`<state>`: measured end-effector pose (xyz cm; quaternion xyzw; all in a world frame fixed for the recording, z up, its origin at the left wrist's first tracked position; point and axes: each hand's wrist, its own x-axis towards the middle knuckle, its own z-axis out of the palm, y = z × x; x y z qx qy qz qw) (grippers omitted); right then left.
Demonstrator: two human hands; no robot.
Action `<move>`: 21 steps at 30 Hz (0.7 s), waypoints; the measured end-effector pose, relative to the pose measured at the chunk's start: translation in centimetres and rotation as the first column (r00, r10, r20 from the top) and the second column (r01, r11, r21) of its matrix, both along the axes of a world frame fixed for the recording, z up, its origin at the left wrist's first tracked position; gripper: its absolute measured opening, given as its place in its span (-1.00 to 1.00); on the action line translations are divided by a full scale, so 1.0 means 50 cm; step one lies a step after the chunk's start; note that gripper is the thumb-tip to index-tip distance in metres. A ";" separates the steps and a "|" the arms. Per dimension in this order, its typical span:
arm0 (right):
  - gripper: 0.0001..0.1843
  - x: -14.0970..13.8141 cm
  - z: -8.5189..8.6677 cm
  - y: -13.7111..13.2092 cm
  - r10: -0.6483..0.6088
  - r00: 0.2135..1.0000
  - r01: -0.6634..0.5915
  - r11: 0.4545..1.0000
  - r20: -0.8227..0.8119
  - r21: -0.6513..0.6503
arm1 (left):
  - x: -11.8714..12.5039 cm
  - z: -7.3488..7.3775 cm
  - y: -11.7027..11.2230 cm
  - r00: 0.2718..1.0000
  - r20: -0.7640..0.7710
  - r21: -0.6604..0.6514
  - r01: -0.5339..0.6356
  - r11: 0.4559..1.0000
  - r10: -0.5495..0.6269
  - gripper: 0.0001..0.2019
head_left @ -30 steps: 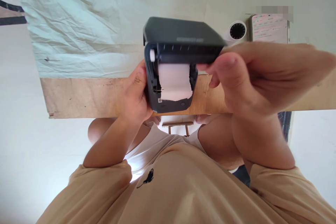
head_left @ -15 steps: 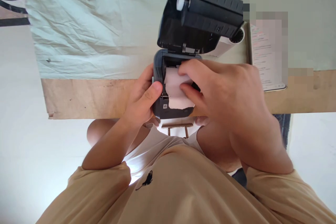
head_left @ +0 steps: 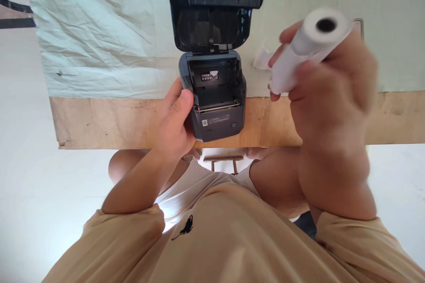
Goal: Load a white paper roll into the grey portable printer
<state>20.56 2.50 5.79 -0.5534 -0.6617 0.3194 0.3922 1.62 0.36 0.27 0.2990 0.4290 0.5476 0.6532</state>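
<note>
A small dark grey printer (head_left: 215, 115) stands at the near edge of the table with its lid (head_left: 212, 4) swung fully up and back. Its paper bay is bare, showing a small label inside. My left hand (head_left: 175, 119) grips the printer's left side, thumb on the rim. My right hand (head_left: 328, 93) is raised to the right of the printer and is closed round a white paper roll (head_left: 307, 46), whose hollow core faces me. A loose end of paper sticks out to the left of my fingers.
A crumpled pale cloth (head_left: 99, 40) covers the wooden table (head_left: 99, 121), leaving a bare strip along the near edge. My knees and a beige shirt fill the lower view. A stool shows on the floor under the table.
The lid went from nearly shut to fully open. My right hand reached into the bay, took out the paper roll and lifted it up to the right.
</note>
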 end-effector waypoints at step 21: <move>-0.57 0.056 -0.021 -0.016 0.018 0.867 -0.101 0.985 0.497 0.140 | 0.003 -0.002 0.000 0.997 0.059 0.058 -0.048 0.997 0.045 -0.72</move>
